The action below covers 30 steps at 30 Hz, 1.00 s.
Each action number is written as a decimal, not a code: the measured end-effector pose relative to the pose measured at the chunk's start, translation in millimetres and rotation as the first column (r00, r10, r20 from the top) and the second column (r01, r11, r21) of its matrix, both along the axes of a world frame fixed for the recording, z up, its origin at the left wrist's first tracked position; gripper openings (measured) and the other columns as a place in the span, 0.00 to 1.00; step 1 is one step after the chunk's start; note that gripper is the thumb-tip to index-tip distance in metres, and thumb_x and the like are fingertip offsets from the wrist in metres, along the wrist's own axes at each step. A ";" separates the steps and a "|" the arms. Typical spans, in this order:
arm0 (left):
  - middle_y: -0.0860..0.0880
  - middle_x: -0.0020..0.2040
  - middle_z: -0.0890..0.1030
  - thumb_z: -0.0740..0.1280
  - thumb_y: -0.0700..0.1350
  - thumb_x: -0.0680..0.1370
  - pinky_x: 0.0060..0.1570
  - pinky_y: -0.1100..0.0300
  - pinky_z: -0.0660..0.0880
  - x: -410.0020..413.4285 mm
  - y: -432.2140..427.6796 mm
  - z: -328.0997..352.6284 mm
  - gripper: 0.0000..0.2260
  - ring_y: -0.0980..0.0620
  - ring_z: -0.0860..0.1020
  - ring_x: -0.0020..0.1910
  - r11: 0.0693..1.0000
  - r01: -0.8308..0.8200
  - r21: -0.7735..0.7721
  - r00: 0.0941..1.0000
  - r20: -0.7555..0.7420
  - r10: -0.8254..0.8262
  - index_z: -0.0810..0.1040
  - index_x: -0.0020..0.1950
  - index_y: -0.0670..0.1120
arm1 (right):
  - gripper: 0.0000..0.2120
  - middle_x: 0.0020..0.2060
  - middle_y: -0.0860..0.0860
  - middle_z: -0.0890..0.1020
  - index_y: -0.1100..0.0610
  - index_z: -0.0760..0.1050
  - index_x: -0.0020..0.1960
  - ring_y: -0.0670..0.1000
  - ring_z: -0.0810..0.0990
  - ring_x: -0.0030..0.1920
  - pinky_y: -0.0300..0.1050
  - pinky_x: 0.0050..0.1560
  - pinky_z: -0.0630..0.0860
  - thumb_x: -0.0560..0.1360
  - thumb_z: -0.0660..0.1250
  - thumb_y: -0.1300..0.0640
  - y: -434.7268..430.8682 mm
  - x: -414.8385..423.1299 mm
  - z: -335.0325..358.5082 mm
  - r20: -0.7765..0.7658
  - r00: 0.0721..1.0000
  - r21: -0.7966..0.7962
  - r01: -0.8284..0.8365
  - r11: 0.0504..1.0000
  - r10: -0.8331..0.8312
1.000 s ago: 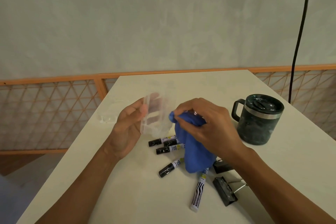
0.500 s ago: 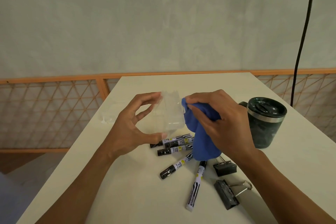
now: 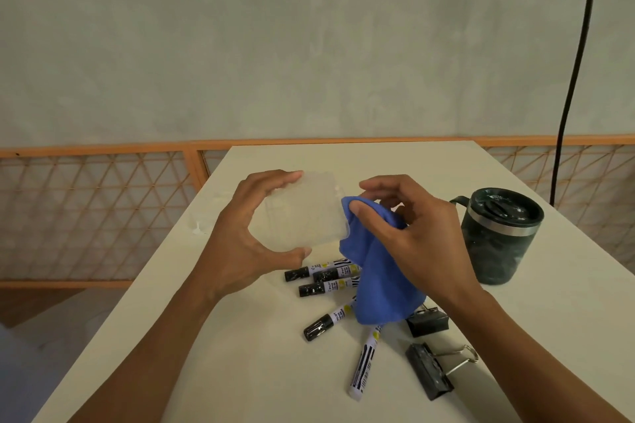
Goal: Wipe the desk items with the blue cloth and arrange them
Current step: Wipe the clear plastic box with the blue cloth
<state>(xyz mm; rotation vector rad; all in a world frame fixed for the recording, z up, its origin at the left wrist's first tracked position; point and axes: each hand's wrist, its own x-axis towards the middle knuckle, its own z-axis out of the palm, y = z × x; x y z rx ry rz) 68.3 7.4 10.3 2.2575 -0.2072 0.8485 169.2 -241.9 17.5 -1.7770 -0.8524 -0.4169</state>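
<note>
Above PILOT-labelled markers (image 3: 329,280), left hand (image 3: 240,251) grips clear box (image 3: 304,213), right hand (image 3: 421,233) pinches blue cloth (image 3: 381,285).

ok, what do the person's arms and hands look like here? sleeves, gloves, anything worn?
Left hand and right hand are bare: no gloves, no rings that show. Left forearm and right forearm are bare down to the frame edge; no sleeves, watch or wristband in view.
</note>
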 end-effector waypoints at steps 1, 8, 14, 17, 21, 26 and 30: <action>0.60 0.73 0.73 0.87 0.42 0.65 0.73 0.68 0.66 -0.5 -2.7 -0.4 0.44 0.51 0.71 0.76 1.000 -0.007 0.016 1.000 -0.001 0.007 0.74 0.78 0.59 | 0.12 0.51 0.35 0.86 0.45 0.83 0.62 0.42 0.85 0.54 0.36 0.54 0.81 0.78 0.77 0.49 0.1 0.7 1.0 -0.077 0.997 0.001 -0.024 1.000 0.024; 0.60 0.73 0.75 0.88 0.46 0.64 0.73 0.66 0.65 -2.6 -21.6 1.8 0.47 0.51 0.70 0.75 0.997 -0.024 0.072 0.997 0.076 0.019 0.72 0.80 0.55 | 0.09 0.49 0.45 0.88 0.48 0.84 0.58 0.45 0.87 0.53 0.40 0.55 0.82 0.78 0.77 0.57 -5.3 15.0 2.8 -0.353 0.923 0.089 -0.127 0.988 0.151; 0.52 0.78 0.73 0.89 0.51 0.63 0.75 0.61 0.67 -3.5 -25.6 5.4 0.54 0.48 0.71 0.78 1.000 -0.011 -0.006 0.990 0.139 0.011 0.65 0.84 0.48 | 0.09 0.50 0.54 0.89 0.56 0.83 0.59 0.53 0.88 0.53 0.46 0.60 0.83 0.80 0.75 0.61 -11.9 20.5 10.4 -0.504 0.825 0.293 -0.114 0.949 0.255; 0.55 0.75 0.75 0.89 0.55 0.62 0.74 0.64 0.69 -5.6 -23.6 5.5 0.51 0.53 0.73 0.76 0.999 -0.047 -0.002 0.990 0.135 0.047 0.70 0.80 0.50 | 0.10 0.51 0.54 0.89 0.56 0.83 0.61 0.54 0.88 0.54 0.48 0.62 0.83 0.79 0.75 0.60 -13.9 21.6 11.6 -0.541 0.790 0.328 -0.118 0.937 0.289; 0.52 0.72 0.77 0.89 0.56 0.61 0.71 0.61 0.72 -4.6 -19.1 6.0 0.47 0.50 0.76 0.72 0.992 -0.117 0.037 0.973 0.203 0.107 0.75 0.76 0.46 | 0.13 0.50 0.51 0.90 0.54 0.83 0.62 0.50 0.88 0.54 0.45 0.60 0.83 0.78 0.77 0.56 -13.6 20.3 11.4 -0.490 0.843 0.275 -0.089 0.957 0.219; 0.52 0.69 0.77 0.89 0.59 0.61 0.70 0.59 0.73 -2.3 -13.0 2.5 0.46 0.49 0.76 0.69 0.983 -0.162 0.087 0.964 0.227 0.138 0.77 0.74 0.46 | 0.12 0.51 0.46 0.88 0.52 0.83 0.58 0.52 0.87 0.51 0.46 0.53 0.84 0.77 0.79 0.52 -18.5 13.9 26.5 -0.285 0.958 0.322 0.078 0.943 0.018; 0.51 0.68 0.78 0.88 0.61 0.62 0.70 0.58 0.73 1.5 -17.4 -0.4 0.45 0.49 0.76 0.68 0.976 -0.172 0.135 0.960 0.243 0.136 0.77 0.74 0.45 | 0.13 0.51 0.47 0.86 0.56 0.82 0.57 0.51 0.87 0.50 0.44 0.53 0.83 0.76 0.81 0.54 0.8 -9.4 25.8 -0.062 0.998 0.347 0.034 0.937 -0.014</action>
